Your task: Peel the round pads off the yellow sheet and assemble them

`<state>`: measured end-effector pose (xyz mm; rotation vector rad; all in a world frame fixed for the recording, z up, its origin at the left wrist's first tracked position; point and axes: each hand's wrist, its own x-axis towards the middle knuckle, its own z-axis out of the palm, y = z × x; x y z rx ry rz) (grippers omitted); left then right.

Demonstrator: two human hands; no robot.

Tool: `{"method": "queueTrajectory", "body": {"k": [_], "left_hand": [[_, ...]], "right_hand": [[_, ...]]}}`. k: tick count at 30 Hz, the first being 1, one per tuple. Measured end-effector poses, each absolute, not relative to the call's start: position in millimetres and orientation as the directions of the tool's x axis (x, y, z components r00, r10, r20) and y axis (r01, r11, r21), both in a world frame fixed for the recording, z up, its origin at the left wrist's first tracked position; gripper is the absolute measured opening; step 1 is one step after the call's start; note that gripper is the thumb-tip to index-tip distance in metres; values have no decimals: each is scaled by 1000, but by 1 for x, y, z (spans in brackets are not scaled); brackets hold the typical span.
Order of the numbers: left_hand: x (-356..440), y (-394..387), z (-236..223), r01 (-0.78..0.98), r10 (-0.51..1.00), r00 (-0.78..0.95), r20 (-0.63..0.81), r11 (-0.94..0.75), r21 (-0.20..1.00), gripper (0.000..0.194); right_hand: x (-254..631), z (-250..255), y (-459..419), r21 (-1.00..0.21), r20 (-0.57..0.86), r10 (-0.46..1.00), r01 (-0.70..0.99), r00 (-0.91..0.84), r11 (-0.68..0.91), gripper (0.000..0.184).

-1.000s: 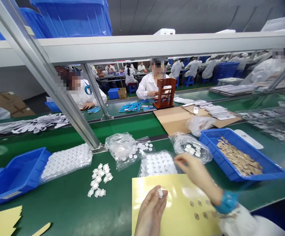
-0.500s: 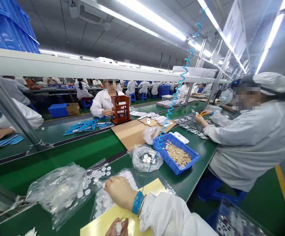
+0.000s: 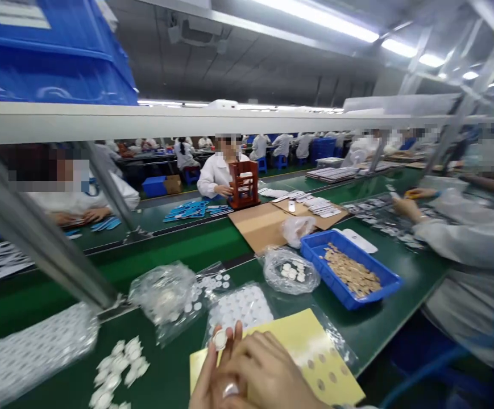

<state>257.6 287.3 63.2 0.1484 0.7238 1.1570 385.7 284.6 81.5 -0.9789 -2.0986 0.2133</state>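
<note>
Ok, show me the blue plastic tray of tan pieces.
In the head view, the blue plastic tray sits on the green belt, right of the clear plastic bag of white discs and up and right of the yellow sheet.

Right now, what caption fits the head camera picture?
A left hand holds a white disc above a yellow sheet, right hand beside it.

A blue crate [image 3: 323,281] holds tan discs [image 3: 351,272]; the yellow sheet [image 3: 289,335] bears brown dots [image 3: 332,377].

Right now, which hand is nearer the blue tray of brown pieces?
Right hand: nearer, over the yellow sheet, down and left of the blue tray. Left hand: farther, beyond the right hand on the tray's far side, pinching a small white disc.
</note>
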Motion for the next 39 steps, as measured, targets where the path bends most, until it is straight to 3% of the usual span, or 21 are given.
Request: {"method": "queueTrajectory", "body": {"k": [3, 8, 15, 30, 39], "left_hand": [[268, 279, 91, -883, 884, 160, -440, 327, 337, 27], [273, 265, 107, -925, 889, 166, -427, 290, 245, 27], [261, 256, 97, -866, 930, 204, -306, 317, 386, 17], [264, 249, 96, -823, 915, 339, -220, 402, 402, 26], [266, 247, 100, -815, 891, 354, -285, 443, 374, 25]], "right_hand": [[391, 85, 274, -603, 518, 781, 499, -348, 622, 24], [394, 91, 267, -598, 537, 751, 454, -384, 661, 23], [406, 117, 272, -407, 737, 579, 456, -347, 791, 24], [404, 131, 274, -410, 743, 570, 434, -352, 802, 20], [404, 130, 275, -378, 771, 542, 445, -334, 812, 22]]}}
